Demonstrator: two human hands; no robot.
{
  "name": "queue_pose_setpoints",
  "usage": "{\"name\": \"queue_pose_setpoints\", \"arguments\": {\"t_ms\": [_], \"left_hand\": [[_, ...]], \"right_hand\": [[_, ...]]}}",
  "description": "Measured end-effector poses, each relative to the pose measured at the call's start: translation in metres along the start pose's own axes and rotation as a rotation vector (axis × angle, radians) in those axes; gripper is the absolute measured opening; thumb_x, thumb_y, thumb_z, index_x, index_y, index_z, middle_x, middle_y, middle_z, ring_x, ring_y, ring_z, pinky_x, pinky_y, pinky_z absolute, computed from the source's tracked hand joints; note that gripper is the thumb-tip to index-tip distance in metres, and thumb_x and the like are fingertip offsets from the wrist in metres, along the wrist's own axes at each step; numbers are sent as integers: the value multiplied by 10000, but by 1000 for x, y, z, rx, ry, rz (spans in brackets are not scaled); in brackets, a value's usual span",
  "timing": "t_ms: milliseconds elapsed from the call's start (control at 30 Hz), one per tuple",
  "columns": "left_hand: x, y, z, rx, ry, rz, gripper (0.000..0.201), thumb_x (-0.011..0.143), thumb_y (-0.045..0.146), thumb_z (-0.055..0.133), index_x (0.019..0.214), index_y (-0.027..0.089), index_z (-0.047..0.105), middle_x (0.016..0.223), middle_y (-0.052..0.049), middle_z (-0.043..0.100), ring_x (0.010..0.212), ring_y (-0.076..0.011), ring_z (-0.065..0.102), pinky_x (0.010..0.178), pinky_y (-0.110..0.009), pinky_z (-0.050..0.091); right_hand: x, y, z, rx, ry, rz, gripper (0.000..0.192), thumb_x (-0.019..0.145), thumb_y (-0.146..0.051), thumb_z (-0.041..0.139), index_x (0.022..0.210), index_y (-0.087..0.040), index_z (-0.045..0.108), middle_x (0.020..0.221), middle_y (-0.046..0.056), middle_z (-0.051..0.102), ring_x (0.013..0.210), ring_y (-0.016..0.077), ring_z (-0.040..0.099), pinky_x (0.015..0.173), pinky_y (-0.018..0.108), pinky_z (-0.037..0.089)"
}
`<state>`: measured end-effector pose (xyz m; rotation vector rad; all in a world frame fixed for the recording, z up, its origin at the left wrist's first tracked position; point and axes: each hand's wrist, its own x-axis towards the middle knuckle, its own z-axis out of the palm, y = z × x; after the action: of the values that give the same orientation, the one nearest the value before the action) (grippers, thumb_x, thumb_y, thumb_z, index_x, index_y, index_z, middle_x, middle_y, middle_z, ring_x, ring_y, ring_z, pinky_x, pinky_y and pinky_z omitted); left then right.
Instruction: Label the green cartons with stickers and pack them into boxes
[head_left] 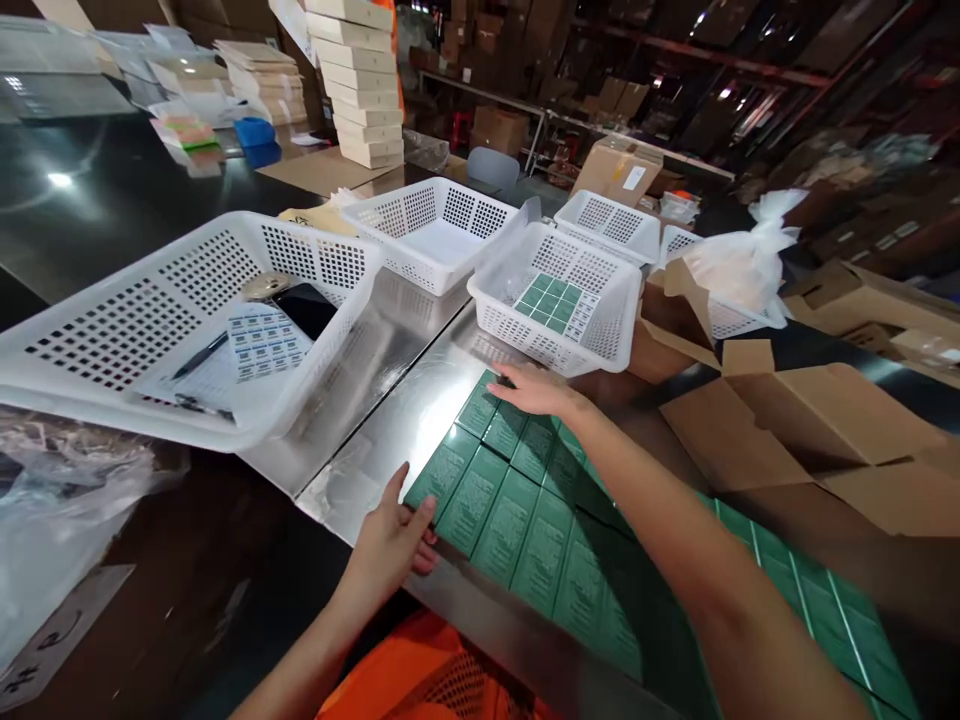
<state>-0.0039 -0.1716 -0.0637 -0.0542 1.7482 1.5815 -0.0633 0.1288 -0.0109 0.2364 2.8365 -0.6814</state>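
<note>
Green boxes (517,500) lie flat in tight rows on the steel worktop (390,420); left hand (394,540) rests at the near-left corner of the block, fingers open and flat along its edge, while right hand (536,392) lies palm-down, fingers spread, on the far corner just below a white basket (555,330) that holds a sheet of green labels. Step in hand, judged: squaring the block from two corners. Next move likely needs gentle, even inward pressure so no row buckles.

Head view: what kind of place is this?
Likely a warehouse packing station: rows of green boxes under both hands on a steel table, white baskets holding label sheets, cardboard cartons, storage racks behind.
</note>
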Motion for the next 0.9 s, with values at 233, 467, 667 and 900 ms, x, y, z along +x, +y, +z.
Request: {"name": "queue_pose_setpoints", "arguments": {"t_ms": [233,467,667,900], "left_hand": [[-2,-9,-11,620,253,402,506,912,492,492,1289,154,504,640,-28,687,559,-269,700,498,-332,492],[2,-20,-19,1042,424,567,500,953,395,451,1384,142,456,571,-24,650,460,-273,649,414,-296,345],[-41,-9,-14,210,325,339,518,812,475,668,1209,213,464,527,74,540,427,-183,569,444,-258,416],[-70,7,-2,-825,26,-416,594,831,120,557,1402,18,426,1272,-249,651,1190,-337,634,1042,-474,487]], "right_hand": [[4,-3,3,71,-2,-52,486,830,-425,713,1235,-231,527,1283,112,617,1245,341,553,1037,531,430],[4,-4,15,163,-8,-87,595,825,-354,718,1317,-201,420,1344,124,583,1287,284,531,1061,451,418],[-16,10,-5,55,-26,49,889,815,-642,623,1514,-251,240,1511,125,404,1429,368,298,1141,547,275],[-29,12,-13,-99,-138,187,745,673,-722,692,1249,-255,616,1306,128,599,1318,451,394,1090,614,270]]}}
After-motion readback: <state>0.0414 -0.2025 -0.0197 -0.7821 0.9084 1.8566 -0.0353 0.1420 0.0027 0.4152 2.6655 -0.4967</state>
